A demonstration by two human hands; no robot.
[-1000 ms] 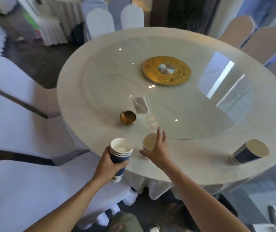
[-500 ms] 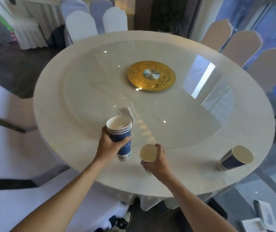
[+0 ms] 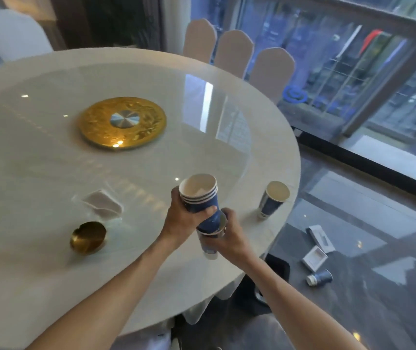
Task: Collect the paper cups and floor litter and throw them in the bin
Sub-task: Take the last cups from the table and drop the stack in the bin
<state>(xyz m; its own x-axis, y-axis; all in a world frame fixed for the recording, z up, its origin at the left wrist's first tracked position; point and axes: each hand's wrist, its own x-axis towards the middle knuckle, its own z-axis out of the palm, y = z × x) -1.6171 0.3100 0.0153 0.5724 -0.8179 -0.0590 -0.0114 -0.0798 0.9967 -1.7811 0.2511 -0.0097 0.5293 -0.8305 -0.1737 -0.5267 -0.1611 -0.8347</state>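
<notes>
My left hand [image 3: 181, 221] grips a stack of blue paper cups [image 3: 200, 195], tilted, over the round table's near right part. Below it my right hand [image 3: 228, 237] holds a single paper cup [image 3: 210, 245], and the stack's bottom sits in that cup's mouth. Another blue paper cup [image 3: 272, 199] stands upright near the table's right edge. On the dark floor to the right lie a tipped blue cup [image 3: 320, 277] and two white cardboard pieces [image 3: 314, 258], [image 3: 320, 238].
The round white table [image 3: 25, 286] carries a glass turntable with a gold centre disc [image 3: 122, 126], a clear napkin holder [image 3: 102, 204] and a brass ashtray [image 3: 88, 237]. Covered chairs [image 3: 233, 53] stand at the far side. A glass wall [image 3: 353, 72] runs along the right.
My right hand lifted the single cup off the table and brought it under the stack in my left hand. The view swung right, showing the floor litter.
</notes>
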